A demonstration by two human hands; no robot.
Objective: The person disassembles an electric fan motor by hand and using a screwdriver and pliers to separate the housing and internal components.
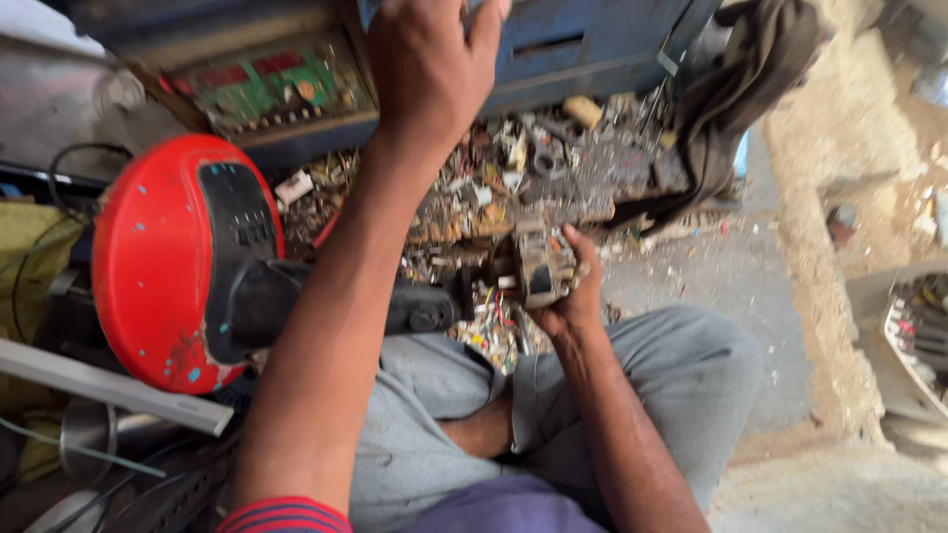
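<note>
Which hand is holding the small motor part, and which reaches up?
The right hand grips the small motor part above the lap; the left hand reaches up to the blue box.

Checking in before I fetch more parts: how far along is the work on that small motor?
Done: the small motor is out, bare of housing. In hand: right hand grips it; left hand reaches up to the blue box. Left: scrap pile unsorted, red appliance lying beside it.

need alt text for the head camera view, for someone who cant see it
A seated person's right hand holds a small motor part over a heap of scrap bits, while the left hand reaches up to a blue metal box. A red round appliance lies at the left.
</note>
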